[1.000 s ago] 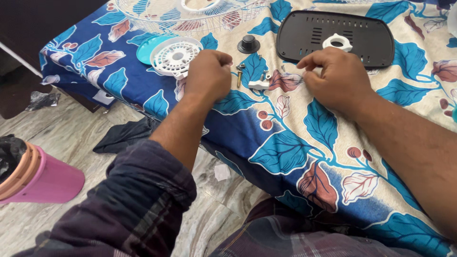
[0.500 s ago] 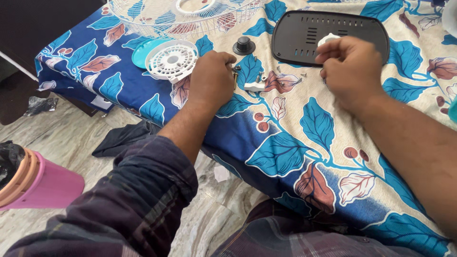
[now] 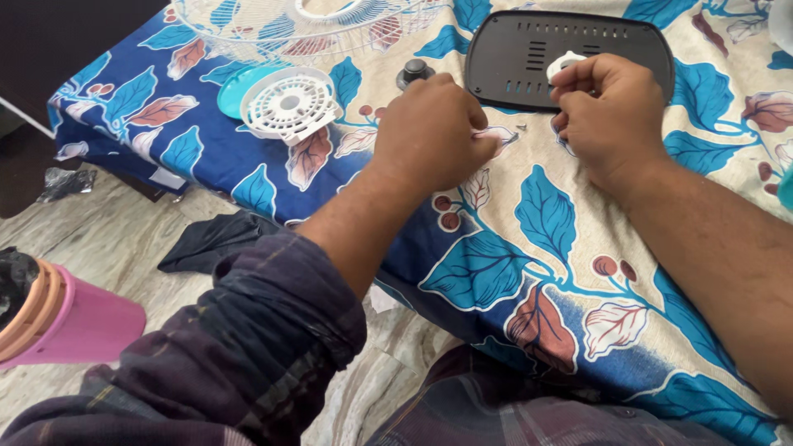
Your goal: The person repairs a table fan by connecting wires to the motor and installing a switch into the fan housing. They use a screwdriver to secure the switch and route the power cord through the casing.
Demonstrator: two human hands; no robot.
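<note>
My left hand rests fisted on the bed sheet, fingers curled shut; whether a small part sits inside the fist cannot be told. My right hand is closed in a pinch on a small white ring, held at the near edge of the black plate, which lies flat at the far side of the sheet. Between the hands, tiny screws lie loose on the cloth. A dark knob stands just beside the plate's left end. Further left, a white round cap lies partly over a teal disc, and the wire guard sits at the far edge. Judged from this layout, the fan is stripped into parts: guard, cap, knob and plate are all separate, and none is joined to another. The ring is in hand but not seated anywhere. A pink bin stands on the floor, left.
</note>
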